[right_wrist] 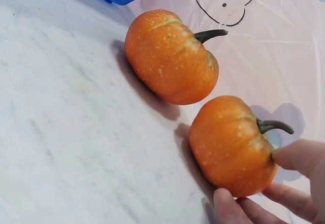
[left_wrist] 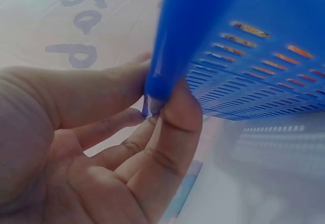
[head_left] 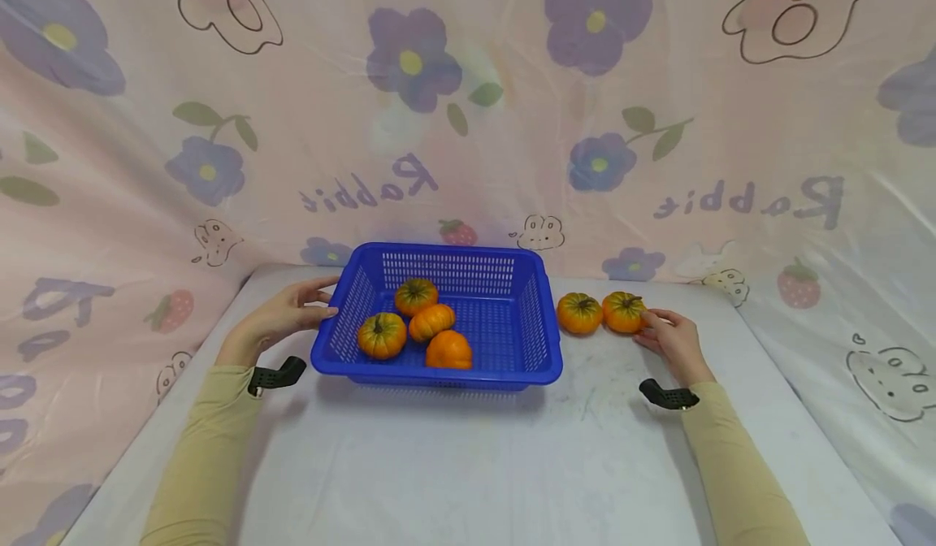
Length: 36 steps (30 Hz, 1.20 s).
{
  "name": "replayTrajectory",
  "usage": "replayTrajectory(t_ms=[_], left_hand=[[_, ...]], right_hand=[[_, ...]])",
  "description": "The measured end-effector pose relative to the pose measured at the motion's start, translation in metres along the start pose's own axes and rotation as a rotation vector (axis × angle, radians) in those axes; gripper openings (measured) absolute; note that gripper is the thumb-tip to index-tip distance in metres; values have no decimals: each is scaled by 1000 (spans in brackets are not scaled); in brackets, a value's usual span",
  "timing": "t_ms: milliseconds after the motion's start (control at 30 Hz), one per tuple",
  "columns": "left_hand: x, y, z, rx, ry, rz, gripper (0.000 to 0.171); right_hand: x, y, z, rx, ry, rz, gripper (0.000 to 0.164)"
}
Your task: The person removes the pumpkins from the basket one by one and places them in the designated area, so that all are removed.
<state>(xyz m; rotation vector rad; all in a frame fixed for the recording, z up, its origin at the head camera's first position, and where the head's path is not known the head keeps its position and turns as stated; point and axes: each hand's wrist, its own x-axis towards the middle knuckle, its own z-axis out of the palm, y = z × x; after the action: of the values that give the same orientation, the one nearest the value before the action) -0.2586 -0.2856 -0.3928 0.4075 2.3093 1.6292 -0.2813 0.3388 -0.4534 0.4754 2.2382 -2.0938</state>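
Observation:
A blue plastic basket point(head_left: 504, 318) with slotted walls holds several small orange pumpkins, among them a ribbed pumpkin point(head_left: 382, 335) and a plain orange one point(head_left: 449, 350). At the basket's left side, my left hand point(head_left: 285, 316) pinches the rim point(left_wrist: 172, 46) between thumb and fingers. Two more pumpkins rest on the table to the right of the basket. My right hand point(head_left: 674, 343) holds the right-hand pumpkin point(right_wrist: 231, 145) by its outer side, fingertips spread around it. Beside that one is the other pumpkin point(right_wrist: 170, 56), its dark stem in sight.
The white table point(head_left: 439, 465) runs up to a pink printed cloth point(head_left: 497, 164) that hangs behind and at both sides. A black wrist mount point(head_left: 278, 374) is on the left forearm, and another mount point(head_left: 667, 396) is on the right.

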Motion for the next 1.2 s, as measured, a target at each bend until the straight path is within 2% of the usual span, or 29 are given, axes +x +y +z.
replayTrajectory(t_ms=[133, 300, 533, 700, 900, 1033, 1200], left_hand=[[0, -1, 1, -2, -2, -4, 69], [0, 0, 1, 0, -10, -1, 69], [-2, 1, 0, 10, -9, -3, 70], [-3, 0, -2, 13, -9, -5, 70], [-3, 1, -2, 14, -10, -10, 71], [-2, 0, -2, 8, -11, -19, 71], [1, -1, -2, 14, -15, -4, 70]], right_hand=[[-1, 3, -2, -31, 1, -6, 59], [-6, 1, -9, -91, -40, -34, 60], [-17, -13, -21, -248, -79, -94, 66], [-24, -31, -24, -283, -106, -158, 65], [-32, -55, -18, -310, -152, -257, 66], [-37, -67, -10, -336, -164, -286, 66], [-43, -82, 3, -314, -193, -327, 64]])
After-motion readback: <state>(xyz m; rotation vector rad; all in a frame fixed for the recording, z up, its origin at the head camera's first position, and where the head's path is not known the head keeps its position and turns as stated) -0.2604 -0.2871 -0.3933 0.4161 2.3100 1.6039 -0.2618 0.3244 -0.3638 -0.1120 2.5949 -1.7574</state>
